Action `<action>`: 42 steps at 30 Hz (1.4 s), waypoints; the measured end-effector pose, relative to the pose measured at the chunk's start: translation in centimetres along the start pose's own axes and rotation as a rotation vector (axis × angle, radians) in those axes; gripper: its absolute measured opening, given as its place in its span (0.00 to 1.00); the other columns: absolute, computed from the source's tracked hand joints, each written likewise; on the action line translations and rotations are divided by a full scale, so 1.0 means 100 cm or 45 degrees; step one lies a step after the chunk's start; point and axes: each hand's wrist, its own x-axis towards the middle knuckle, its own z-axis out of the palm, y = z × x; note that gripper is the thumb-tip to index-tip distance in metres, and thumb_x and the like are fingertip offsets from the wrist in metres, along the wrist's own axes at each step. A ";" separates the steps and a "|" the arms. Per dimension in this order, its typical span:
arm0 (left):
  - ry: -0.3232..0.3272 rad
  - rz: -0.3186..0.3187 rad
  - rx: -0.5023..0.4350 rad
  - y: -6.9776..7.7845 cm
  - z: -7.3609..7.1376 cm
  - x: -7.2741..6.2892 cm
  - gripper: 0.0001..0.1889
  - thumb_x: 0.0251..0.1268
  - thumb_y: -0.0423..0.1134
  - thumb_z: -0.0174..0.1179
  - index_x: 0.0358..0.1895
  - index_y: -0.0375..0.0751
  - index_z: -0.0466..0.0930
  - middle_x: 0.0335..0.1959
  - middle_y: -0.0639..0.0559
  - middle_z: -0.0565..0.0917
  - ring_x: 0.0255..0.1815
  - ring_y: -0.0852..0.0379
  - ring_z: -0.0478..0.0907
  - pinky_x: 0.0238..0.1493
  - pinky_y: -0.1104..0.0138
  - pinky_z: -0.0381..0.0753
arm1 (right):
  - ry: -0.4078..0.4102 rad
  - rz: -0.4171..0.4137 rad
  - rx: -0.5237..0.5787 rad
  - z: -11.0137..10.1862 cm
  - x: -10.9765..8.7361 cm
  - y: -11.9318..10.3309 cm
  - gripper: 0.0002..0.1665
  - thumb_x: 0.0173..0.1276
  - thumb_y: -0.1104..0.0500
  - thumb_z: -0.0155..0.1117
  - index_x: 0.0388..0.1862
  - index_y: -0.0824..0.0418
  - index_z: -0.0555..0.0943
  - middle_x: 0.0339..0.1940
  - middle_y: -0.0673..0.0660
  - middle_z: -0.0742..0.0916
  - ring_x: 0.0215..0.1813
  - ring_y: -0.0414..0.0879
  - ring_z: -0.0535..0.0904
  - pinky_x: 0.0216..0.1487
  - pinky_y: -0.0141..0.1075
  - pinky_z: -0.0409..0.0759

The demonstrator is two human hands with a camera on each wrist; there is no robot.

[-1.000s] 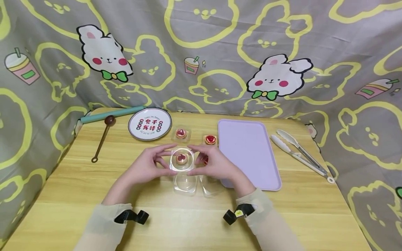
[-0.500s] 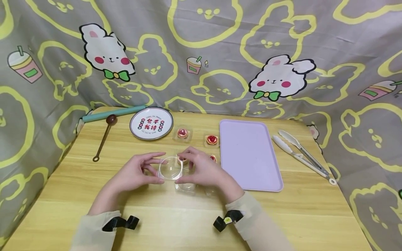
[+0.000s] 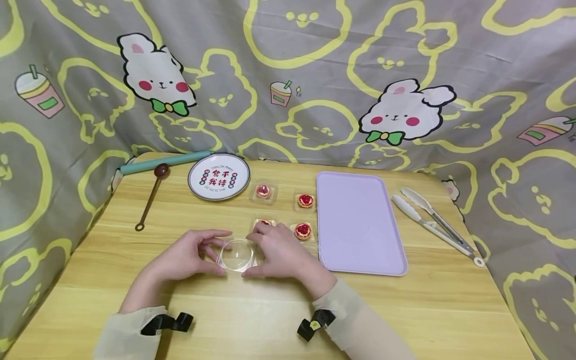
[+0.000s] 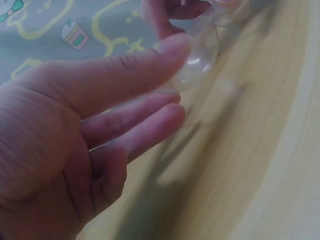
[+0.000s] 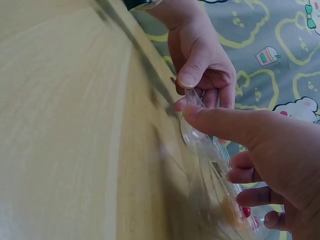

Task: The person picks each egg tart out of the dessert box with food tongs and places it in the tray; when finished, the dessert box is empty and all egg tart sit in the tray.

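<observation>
A clear plastic lid with a round domed middle (image 3: pixel 236 256) is held between both hands, off the near side of the tarts. My left hand (image 3: pixel 186 256) pinches its left edge between thumb and fingers. On the opposite edge, my right hand (image 3: pixel 282 254) grips it the same way, thumb nearest me. The left wrist view shows the dome (image 4: pixel 202 62) tilted beyond the left thumb. Just past the right hand are small red-topped tarts in clear trays: one tart (image 3: pixel 303 231) by the purple tray, and another (image 3: pixel 264 222) partly hidden by the fingers.
Two more tarts (image 3: pixel 263 191) (image 3: pixel 305 201) sit farther back in clear trays. A purple tray (image 3: pixel 362 225) lies to the right, with tongs (image 3: pixel 436 225) beyond it. At the back left are a white plate (image 3: pixel 219 192), a brown spoon (image 3: pixel 150 200) and a teal rolling pin (image 3: pixel 164 162).
Both hands have carried the clear lid from over a tart toward me and to the left. The near-right tart, earlier mostly behind the right hand, now shows fully.
</observation>
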 end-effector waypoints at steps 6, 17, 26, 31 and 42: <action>-0.025 0.002 0.024 -0.003 0.006 0.004 0.47 0.50 0.40 0.85 0.76 0.37 0.72 0.56 0.50 0.88 0.44 0.50 0.88 0.47 0.62 0.86 | -0.018 0.000 -0.071 0.002 -0.006 0.000 0.49 0.51 0.24 0.79 0.60 0.57 0.87 0.43 0.45 0.76 0.40 0.38 0.69 0.43 0.36 0.69; -0.023 0.030 0.017 0.002 0.012 0.005 0.50 0.50 0.40 0.85 0.78 0.35 0.69 0.53 0.47 0.88 0.42 0.49 0.87 0.45 0.63 0.86 | -0.027 -0.010 -0.043 0.000 -0.014 0.007 0.49 0.51 0.23 0.79 0.61 0.55 0.86 0.45 0.45 0.76 0.40 0.38 0.71 0.42 0.36 0.68; 0.134 0.046 0.136 0.002 -0.004 0.000 0.51 0.51 0.48 0.85 0.79 0.42 0.69 0.69 0.46 0.80 0.52 0.52 0.85 0.50 0.58 0.85 | 0.014 -0.001 0.071 -0.018 -0.019 0.018 0.50 0.53 0.26 0.79 0.67 0.55 0.85 0.51 0.46 0.82 0.42 0.37 0.73 0.43 0.37 0.70; 0.212 0.099 0.173 0.003 -0.014 0.010 0.39 0.65 0.44 0.77 0.76 0.39 0.72 0.71 0.41 0.79 0.52 0.51 0.86 0.49 0.60 0.87 | 0.033 0.038 0.161 -0.034 -0.021 0.034 0.49 0.56 0.29 0.80 0.68 0.56 0.84 0.55 0.50 0.83 0.44 0.41 0.77 0.49 0.41 0.77; 0.318 0.080 0.290 0.003 -0.027 0.073 0.24 0.76 0.44 0.67 0.68 0.34 0.80 0.63 0.40 0.85 0.50 0.46 0.87 0.50 0.55 0.87 | 0.096 0.136 0.365 -0.055 -0.010 0.083 0.45 0.61 0.38 0.82 0.69 0.63 0.81 0.56 0.59 0.84 0.45 0.55 0.82 0.44 0.42 0.80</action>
